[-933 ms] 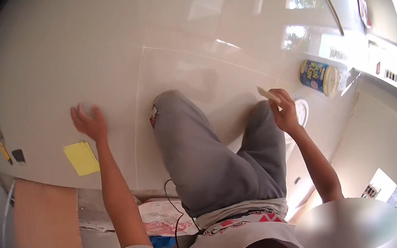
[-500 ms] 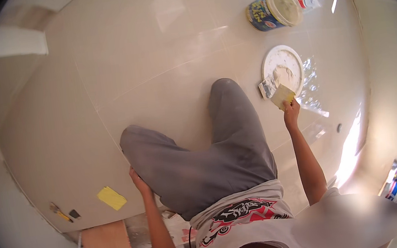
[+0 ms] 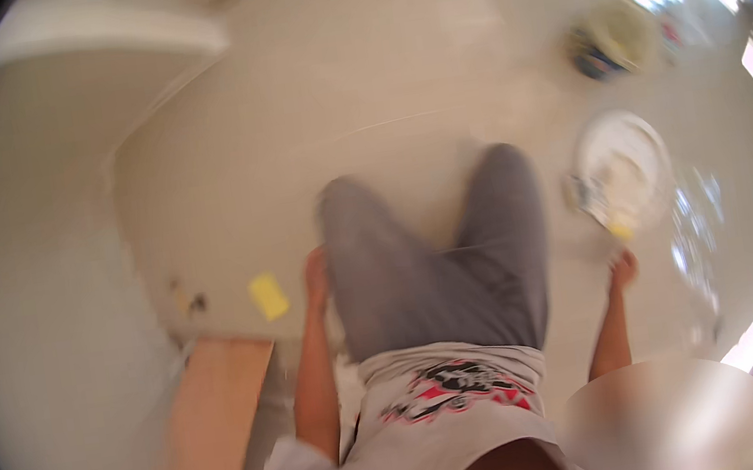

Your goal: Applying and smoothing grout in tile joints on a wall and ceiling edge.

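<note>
The left fisheye head camera is looking down from just above the pale printed cloth shirt (image 3: 460,400), facing past the grey cloth trousers (image 3: 401,275) toward the glossy beige tiled floor (image 3: 432,75), and is taking in the bare left hand (image 3: 316,276) and the bare right hand (image 3: 624,269) within its wide, dark-rimmed view.

Right hand (image 3: 624,269) smeared; whether it grips the yellow piece (image 3: 621,230), can't tell. Pale paste (image 3: 624,179) on white disc (image 3: 606,133) blurred. Far right, tub (image 3: 614,37) smudged. Left hand (image 3: 317,279) blurred, fingers unclear beside left thigh (image 3: 377,273). Dark item (image 3: 198,304), left, too small to name.
</note>
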{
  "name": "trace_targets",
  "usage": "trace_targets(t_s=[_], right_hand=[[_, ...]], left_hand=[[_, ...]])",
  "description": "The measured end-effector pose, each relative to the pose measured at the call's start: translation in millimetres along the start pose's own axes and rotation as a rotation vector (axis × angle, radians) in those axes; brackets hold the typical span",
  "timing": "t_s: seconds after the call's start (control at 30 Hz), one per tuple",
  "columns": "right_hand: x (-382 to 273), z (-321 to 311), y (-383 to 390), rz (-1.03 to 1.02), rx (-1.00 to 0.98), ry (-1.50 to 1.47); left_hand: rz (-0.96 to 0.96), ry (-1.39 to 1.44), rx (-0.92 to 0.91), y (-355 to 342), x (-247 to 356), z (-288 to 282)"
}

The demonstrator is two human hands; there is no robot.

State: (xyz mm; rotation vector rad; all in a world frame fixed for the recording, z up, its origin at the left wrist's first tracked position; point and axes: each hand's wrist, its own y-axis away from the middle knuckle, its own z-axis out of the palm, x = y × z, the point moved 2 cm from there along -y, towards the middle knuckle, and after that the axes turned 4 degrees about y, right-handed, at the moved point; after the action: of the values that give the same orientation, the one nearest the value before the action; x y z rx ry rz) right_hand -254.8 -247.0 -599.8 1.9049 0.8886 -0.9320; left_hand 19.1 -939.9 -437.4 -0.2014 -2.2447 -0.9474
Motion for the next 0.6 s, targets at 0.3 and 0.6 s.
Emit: trace_targets(t_s=[0.3, 0.6], right_hand=[[-91.6, 43.3, 36.2, -0.281, -0.115, 0.827], [-185.5, 83.9, 43.0, -0.53, -0.357, 0.918]], left_hand=[[-0.241, 0.292, 0.211, 25.7, -102.6, -35.0], [-0.283, -0.317, 0.532, 2.7, -232.0, -103.7]])
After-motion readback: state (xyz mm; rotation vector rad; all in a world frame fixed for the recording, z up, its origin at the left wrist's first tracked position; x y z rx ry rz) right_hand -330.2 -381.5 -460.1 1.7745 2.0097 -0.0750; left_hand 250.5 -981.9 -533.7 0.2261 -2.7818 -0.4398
